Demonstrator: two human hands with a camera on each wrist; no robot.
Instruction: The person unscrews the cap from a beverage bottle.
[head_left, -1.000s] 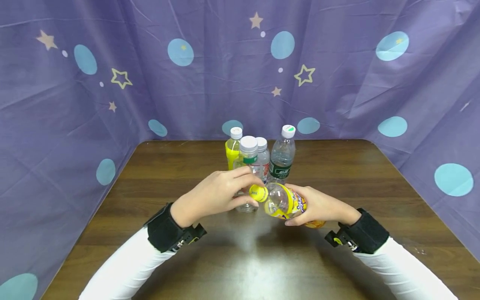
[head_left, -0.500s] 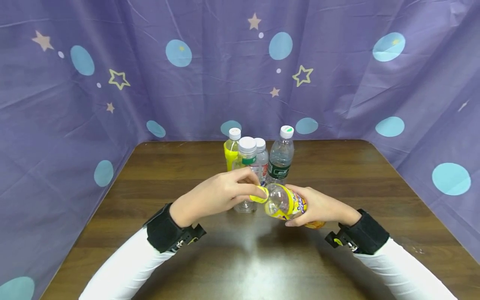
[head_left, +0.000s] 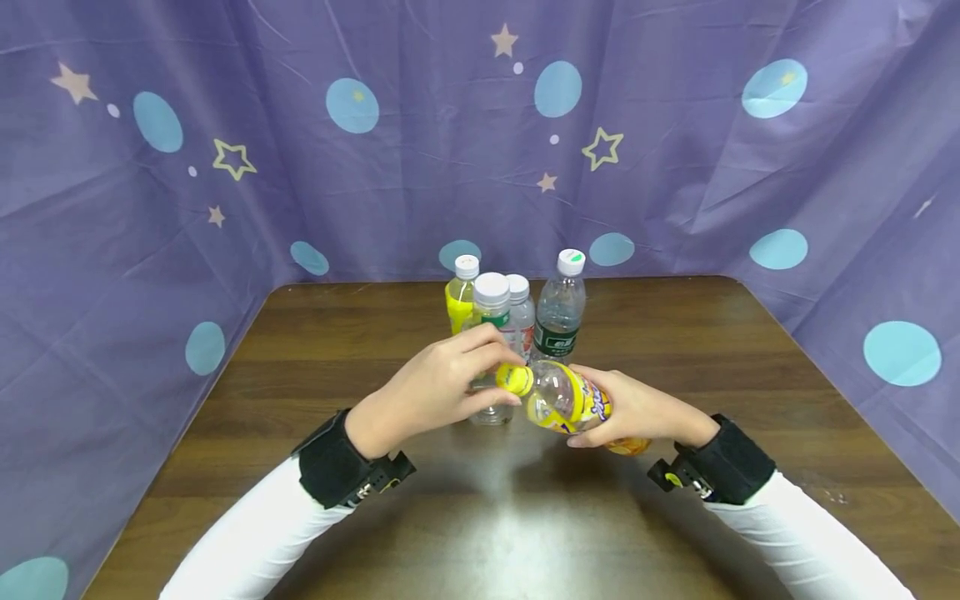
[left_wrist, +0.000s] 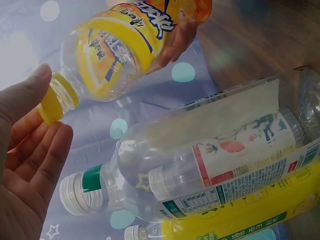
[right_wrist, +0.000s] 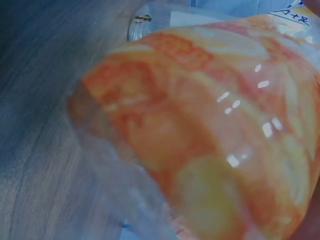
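I note orange bottle (head_left: 567,402) near-horizontal, cap (head_left: 514,380) pointing left; right hand (head_left: 633,410) grips body, left hand (head_left: 435,385) pinches cap.

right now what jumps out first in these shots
The yellow-labelled bottle held tilted above the table's middle: the right hand grips its body while the left hand pinches its yellow cap. Just behind stand four white-capped bottles in a tight cluster, against a purple starred curtain.
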